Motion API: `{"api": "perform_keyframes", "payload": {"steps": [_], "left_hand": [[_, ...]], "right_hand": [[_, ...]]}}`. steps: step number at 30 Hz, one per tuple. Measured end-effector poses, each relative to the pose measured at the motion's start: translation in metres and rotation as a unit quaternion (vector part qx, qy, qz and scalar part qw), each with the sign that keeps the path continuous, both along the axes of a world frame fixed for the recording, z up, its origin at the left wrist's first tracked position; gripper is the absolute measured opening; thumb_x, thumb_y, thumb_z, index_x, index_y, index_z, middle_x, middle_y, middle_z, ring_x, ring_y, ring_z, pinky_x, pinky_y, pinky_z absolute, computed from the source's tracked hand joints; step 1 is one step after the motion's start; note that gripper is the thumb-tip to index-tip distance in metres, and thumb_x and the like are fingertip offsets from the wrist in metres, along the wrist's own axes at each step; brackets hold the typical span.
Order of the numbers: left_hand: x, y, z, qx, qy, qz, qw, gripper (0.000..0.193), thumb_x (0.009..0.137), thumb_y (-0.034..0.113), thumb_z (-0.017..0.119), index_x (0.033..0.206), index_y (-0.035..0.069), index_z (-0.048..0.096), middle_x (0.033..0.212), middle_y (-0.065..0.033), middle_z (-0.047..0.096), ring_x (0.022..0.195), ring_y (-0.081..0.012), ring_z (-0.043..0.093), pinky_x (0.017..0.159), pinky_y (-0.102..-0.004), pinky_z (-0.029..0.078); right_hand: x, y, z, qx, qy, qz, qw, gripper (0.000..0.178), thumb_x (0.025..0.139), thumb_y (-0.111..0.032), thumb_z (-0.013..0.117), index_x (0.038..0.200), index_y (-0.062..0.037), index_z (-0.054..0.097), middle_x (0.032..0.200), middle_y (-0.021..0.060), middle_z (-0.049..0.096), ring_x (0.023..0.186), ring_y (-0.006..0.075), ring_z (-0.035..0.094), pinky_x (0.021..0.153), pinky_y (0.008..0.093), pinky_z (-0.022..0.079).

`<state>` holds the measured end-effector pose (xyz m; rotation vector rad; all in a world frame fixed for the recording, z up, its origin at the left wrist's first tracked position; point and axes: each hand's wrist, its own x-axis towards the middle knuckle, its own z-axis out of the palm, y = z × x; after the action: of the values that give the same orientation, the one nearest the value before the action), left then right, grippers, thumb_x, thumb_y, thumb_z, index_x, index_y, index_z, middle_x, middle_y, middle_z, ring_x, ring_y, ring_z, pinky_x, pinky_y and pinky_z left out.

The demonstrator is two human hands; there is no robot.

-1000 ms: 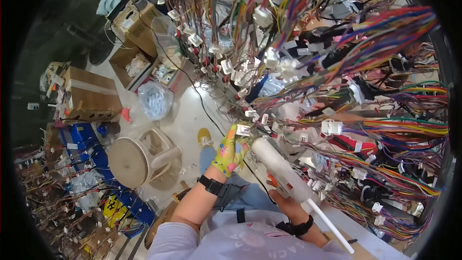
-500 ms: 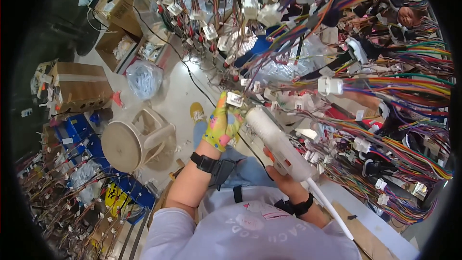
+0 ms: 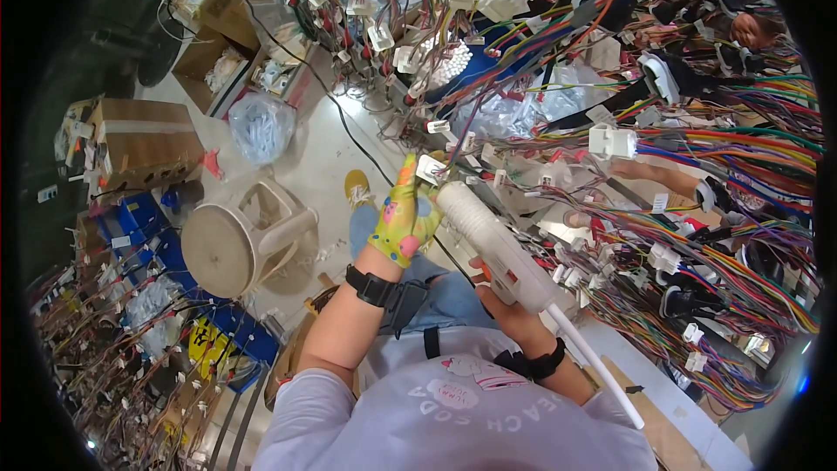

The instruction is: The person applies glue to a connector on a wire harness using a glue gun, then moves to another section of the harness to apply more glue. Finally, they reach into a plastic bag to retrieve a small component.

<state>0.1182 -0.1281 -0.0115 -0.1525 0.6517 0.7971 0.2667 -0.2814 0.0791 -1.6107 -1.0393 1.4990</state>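
My left hand (image 3: 404, 225), in a yellow-green glove with coloured spots, pinches a white plastic connector (image 3: 430, 169) at its fingertips. Wires run from that connector toward the bundles on the right. Bare and wrapped round the handle of an off-white glue gun (image 3: 514, 272), my right hand (image 3: 516, 321) sits a little lower and to the right. The gun's ridged front end points up and left, close beside the gloved fingers. A long white stick (image 3: 602, 375) reaches out of its back end. The gun's tip and its contact with the connector cannot be made out.
Dense wire bundles with white connectors (image 3: 612, 141) fill the right and top. Another person's arm (image 3: 658, 179) reaches in among them. A beige stool (image 3: 218, 249), a cardboard box (image 3: 148, 144) and a clear plastic bag (image 3: 261, 128) stand at left. A black cable (image 3: 344, 135) crosses the floor.
Both my hands keep their grips, with the connector and glue gun shifted slightly up and left. The other person's arm at right shows farther in among the wires.
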Motion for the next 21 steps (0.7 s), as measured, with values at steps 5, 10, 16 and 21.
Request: {"api": "perform_keyframes", "payload": {"steps": [5, 10, 16, 21], "left_hand": [[-0.0001, 0.0004, 0.0060, -0.004, -0.009, 0.004, 1.000, 0.052, 0.094, 0.046, 0.050, 0.128, 0.007, 0.052, 0.117, -0.0093, 0.060, 0.099, -0.0207, 0.062, 0.082, -0.0337, 0.054], [-0.0036, -0.0011, 0.0066, 0.003, -0.005, -0.001, 1.000, 0.051, 0.094, 0.046, 0.049, 0.127, 0.007, 0.053, 0.116, -0.0100, 0.060, 0.099, -0.0215, 0.062, 0.082, -0.0342, 0.054], [-0.0049, -0.0003, 0.0051, -0.003, -0.021, 0.003, 1.000, 0.049, 0.095, 0.045, 0.049, 0.126, 0.007, 0.054, 0.115, -0.0109, 0.061, 0.101, -0.0220, 0.061, 0.084, -0.0350, 0.054], [-0.0067, -0.0007, 0.0051, 0.007, -0.028, 0.005, 1.000, 0.049, 0.095, 0.045, 0.048, 0.124, 0.006, 0.054, 0.115, -0.0115, 0.061, 0.102, -0.0228, 0.061, 0.086, -0.0355, 0.053]], "right_hand": [[-0.0019, 0.0022, 0.0011, 0.003, -0.009, -0.001, 1.000, 0.051, 0.084, 0.006, 0.058, 0.132, -0.0047, 0.043, 0.117, 0.0096, 0.056, 0.104, 0.0171, 0.056, 0.088, 0.0305, 0.050], [-0.0029, 0.0019, 0.0007, -0.007, -0.031, 0.009, 0.999, 0.050, 0.084, 0.005, 0.059, 0.131, -0.0043, 0.044, 0.115, 0.0093, 0.056, 0.100, 0.0160, 0.056, 0.085, 0.0293, 0.051], [-0.0056, 0.0023, 0.0018, -0.001, -0.047, 0.007, 0.999, 0.043, 0.084, 0.005, 0.059, 0.124, -0.0035, 0.048, 0.110, 0.0062, 0.058, 0.088, 0.0107, 0.055, 0.074, 0.0244, 0.047], [-0.0062, 0.0025, 0.0032, -0.005, -0.055, 0.010, 0.998, 0.038, 0.083, 0.006, 0.060, 0.119, -0.0035, 0.052, 0.105, 0.0037, 0.058, 0.082, 0.0083, 0.051, 0.069, 0.0223, 0.043]]}}
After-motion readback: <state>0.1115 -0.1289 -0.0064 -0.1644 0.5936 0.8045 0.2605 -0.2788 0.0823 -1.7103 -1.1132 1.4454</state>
